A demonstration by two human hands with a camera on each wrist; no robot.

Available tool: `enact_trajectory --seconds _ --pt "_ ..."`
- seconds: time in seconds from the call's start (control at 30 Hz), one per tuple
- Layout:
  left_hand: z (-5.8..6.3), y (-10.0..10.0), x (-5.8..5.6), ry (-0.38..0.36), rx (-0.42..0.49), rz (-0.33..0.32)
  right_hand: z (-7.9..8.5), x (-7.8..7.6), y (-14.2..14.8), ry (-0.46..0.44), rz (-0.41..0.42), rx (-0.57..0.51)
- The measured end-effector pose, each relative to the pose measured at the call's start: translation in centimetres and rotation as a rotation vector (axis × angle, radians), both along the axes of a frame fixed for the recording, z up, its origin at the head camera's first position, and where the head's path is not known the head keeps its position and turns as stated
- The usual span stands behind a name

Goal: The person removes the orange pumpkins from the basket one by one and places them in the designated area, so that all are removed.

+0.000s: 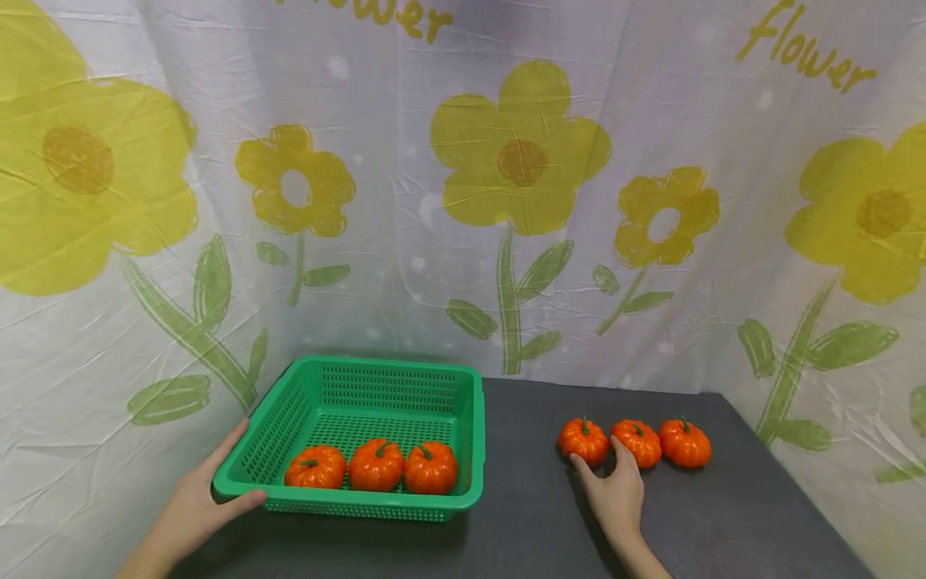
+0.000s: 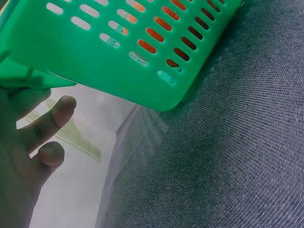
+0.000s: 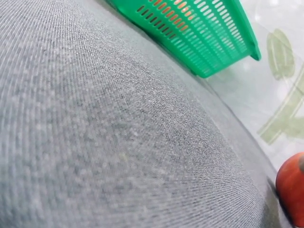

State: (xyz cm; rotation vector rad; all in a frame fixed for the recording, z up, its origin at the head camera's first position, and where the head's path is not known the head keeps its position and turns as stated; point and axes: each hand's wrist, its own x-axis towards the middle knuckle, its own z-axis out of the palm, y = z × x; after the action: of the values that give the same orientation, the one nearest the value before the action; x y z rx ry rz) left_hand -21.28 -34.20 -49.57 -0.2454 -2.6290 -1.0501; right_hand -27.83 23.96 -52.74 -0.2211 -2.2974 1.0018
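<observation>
Green basket [image 1: 347, 498] is set with long axis left-right; 3 pumpkins [image 1: 376, 466] are lined up inside, near side. Its near-left corner is flanked by the left hand [image 1: 192, 503], fingers spread. 3 table pumpkins [image 1: 640, 445] are rowed at right on dark grey cloth [image 1: 521, 482], stems upward. Leftmost is straddled by right hand [image 1: 615, 492], thumb parted; pinch can't be told. White curtain [image 1: 405, 297] is lettered "flower", 2 times, 1 cropped.

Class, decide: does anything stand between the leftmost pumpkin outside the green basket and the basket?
Nothing visible stands on the dark tabletop between that pumpkin and the green basket; only the basket's right wall rises in the way.
</observation>
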Motion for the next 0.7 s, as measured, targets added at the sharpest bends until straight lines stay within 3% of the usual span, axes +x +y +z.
enact_trajectory --seconds 0.4,0.7 --pt "-0.07 0.0 0.27 0.028 0.005 0.0 0.1 0.27 -0.26 0.088 -0.013 -0.003" --pt "-0.08 -0.08 0.18 -0.004 -0.004 0.013 0.48 0.26 -0.33 0.117 -0.007 -0.014"
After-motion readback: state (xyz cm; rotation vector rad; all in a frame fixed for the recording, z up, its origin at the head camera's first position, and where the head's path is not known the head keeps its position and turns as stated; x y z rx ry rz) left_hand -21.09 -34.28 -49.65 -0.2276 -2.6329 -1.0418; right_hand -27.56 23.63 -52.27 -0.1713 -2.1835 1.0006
